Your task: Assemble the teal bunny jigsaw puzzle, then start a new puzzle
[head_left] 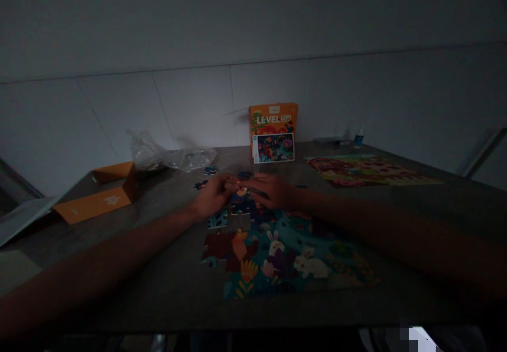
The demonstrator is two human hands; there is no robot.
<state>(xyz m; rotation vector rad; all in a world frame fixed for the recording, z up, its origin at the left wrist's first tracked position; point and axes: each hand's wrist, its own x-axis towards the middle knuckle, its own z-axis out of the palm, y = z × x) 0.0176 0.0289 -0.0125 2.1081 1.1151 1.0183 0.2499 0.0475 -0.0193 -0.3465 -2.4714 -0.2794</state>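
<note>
A partly joined jigsaw puzzle [293, 251] with rabbits, a fox-like animal and flowers lies on the grey table in front of me. My left hand [214, 194] is at its upper left part, fingers drawn together at a puzzle piece [240, 196] whose outline is partly hidden. From the other side my right hand [273, 189] reaches over the puzzle, its fingers stretched toward the left fingertips and its thumb apart. Loose puzzle pieces [210, 171] lie beyond my left hand, and a small joined part [217, 220] sits just below it. The dim light blurs the fingertips.
An orange box [273, 117] stands near the wall, a picture card [276, 148] leaning on it. Another puzzle [356, 171] lies at the right, near a small blue bottle [358, 139]. Leftward are an open orange box part [95, 204] and clear plastic bags [190, 158].
</note>
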